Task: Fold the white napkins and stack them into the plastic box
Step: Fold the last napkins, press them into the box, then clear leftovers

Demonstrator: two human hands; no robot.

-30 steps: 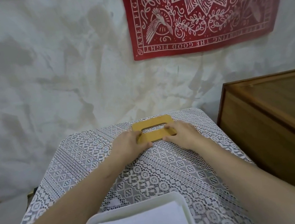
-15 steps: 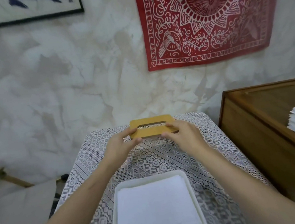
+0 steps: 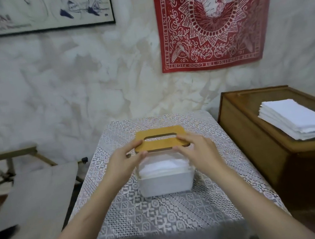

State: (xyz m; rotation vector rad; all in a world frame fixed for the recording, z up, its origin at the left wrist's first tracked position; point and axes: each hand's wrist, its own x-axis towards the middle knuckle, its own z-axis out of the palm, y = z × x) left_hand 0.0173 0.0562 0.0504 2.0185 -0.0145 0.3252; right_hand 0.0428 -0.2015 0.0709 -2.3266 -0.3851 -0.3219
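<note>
1. Both my hands are closed on the wooden lid (image 3: 160, 131), just above the centre of the frame. My left hand (image 3: 125, 163) pinches its near left corner and my right hand (image 3: 198, 148) grips its near right end. I cannot tell how my thumbs sit underneath.
2. The plastic box (image 3: 166, 183) stands on the lace-covered table (image 3: 164, 217) at the centre of the frame, directly below my hands. The folded white napkins (image 3: 162, 166) fill it almost to the rim.
3. What matters is how the lid sits relative to the box.
   - The lid hangs clear of the rim, a little higher in the frame than the opening.
   - Its long axis and slot run left to right, matching the long side of the box.
   - No turning looks necessary.
4. Neither hand is nearer, since they sit at matching ends with the box between my wrists. I judge the next move is to lower the lid evenly, drawing it slightly down the frame.
5. If one end drops first, the lid may catch the rim or press the top napkin askew.
6. At the right of the frame, a stack of napkins (image 3: 295, 120) rests on the wooden cabinet (image 3: 255, 147), well apart from the box. So more folding may be left.
</note>
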